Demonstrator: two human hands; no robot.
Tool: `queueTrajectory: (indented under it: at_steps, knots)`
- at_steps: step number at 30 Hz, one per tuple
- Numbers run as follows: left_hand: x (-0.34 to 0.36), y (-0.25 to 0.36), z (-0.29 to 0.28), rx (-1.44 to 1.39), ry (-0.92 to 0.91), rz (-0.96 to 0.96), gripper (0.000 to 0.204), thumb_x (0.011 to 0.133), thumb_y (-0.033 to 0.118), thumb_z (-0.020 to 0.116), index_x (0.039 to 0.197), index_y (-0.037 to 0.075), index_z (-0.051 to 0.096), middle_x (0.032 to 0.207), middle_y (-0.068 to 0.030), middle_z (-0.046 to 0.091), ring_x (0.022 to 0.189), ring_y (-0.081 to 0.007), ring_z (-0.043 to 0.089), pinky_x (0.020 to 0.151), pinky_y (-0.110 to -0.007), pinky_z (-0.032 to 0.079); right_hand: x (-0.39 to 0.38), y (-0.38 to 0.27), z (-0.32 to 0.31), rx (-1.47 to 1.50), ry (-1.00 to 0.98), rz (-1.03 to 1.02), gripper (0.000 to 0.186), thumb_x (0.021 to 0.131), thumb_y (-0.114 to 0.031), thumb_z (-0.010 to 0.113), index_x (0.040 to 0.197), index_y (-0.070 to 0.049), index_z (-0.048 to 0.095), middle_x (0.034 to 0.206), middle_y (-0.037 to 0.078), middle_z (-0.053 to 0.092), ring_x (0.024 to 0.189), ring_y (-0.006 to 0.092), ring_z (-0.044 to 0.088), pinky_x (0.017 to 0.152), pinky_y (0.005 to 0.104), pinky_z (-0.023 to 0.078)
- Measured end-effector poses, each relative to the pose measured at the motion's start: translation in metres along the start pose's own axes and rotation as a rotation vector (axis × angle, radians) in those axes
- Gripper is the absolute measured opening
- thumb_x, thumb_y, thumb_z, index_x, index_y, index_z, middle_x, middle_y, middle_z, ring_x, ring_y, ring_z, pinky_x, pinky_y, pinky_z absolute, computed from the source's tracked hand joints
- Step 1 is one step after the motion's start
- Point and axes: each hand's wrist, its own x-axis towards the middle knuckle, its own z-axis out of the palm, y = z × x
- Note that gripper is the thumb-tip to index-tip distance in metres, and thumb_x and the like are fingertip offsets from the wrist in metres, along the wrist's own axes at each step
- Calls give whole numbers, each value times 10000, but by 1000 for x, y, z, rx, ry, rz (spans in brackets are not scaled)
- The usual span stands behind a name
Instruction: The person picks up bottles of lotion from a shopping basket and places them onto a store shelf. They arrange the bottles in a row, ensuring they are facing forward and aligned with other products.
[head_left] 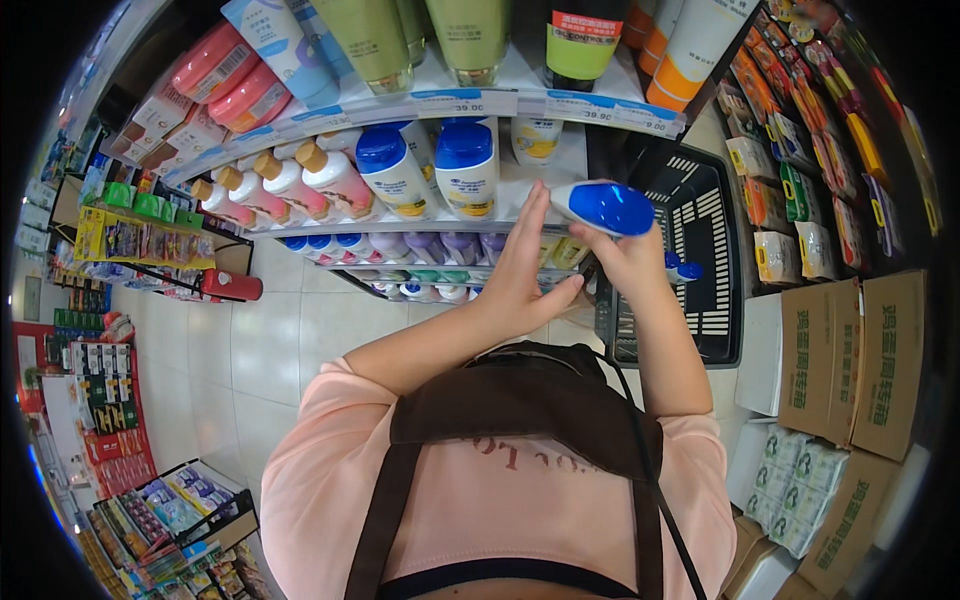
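Observation:
My right hand [630, 262] grips a white bottle with a glossy blue cap [610, 210], tilted onto its side in front of the middle shelf. My left hand [522, 265] has its fingers stretched out upright at the bottle's bottom end; whether they touch it is unclear. Similar blue-capped bottles [465, 170] stand on that shelf, beside pink-and-white bottles with wooden-look caps [330, 180]. A dark plastic basket [725, 310] sits just right of my hands, with blue-capped items [683, 270] in it.
An upper shelf [430, 105] holds tubes and pink jars. A lower shelf has lilac bottles [420, 247]. Cardboard cartons [890, 350] and a display of hanging packets [820, 150] line the right. Other racks [95, 400] stand left, across the tiled floor [260, 360].

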Motion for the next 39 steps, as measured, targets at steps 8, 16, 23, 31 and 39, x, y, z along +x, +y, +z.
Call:
queueTrajectory:
  at_steps: [8, 16, 23, 31, 39]
  knots:
    - [6, -24, -2, 54, 12, -49, 960, 777, 156, 645, 1420, -87, -25, 1463, -355, 32, 1393, -435, 51, 1113, -429, 142, 40, 19, 26, 120, -73, 23, 416, 741, -166, 745, 1094, -13, 585, 1014, 147, 639, 888, 240, 644, 752, 324, 520]
    - [8, -39, 2, 20, 39, -100, 953, 782, 160, 638, 1431, -75, -19, 1491, -305, -6, 1414, -350, 0, 1124, -395, 89, 58, 24, 34, 139, -155, 90, 424, 749, -165, 734, 1105, -9, 566, 952, 147, 670, 824, 228, 670, 725, 309, 510]
    - [12, -39, 2, 39, 31, -124, 939, 784, 158, 633, 1437, -62, -5, 1487, -317, 2, 1414, -358, -11, 1120, -393, 86, 69, 41, 39, 34, -124, 19, 505, 758, -232, 725, 1155, 1, 516, 925, 165, 670, 823, 250, 675, 712, 327, 509]
    - [11, -41, 4, 19, 36, -137, 916, 781, 133, 635, 1443, -51, 29, 1489, -314, 9, 1417, -348, -3, 1119, -388, 90, 69, 39, 40, 4, -126, 2, 512, 761, -253, 726, 1153, 1, 516, 914, 171, 666, 813, 263, 671, 707, 338, 509]
    - [10, -44, 5, 10, 35, -139, 898, 786, 104, 630, 1445, -47, 39, 1489, -313, 10, 1416, -351, -17, 1116, -387, 90, 70, 38, 39, -9, -125, 2, 541, 750, -236, 732, 1181, 14, 520, 1015, 194, 628, 871, 283, 654, 750, 340, 507]
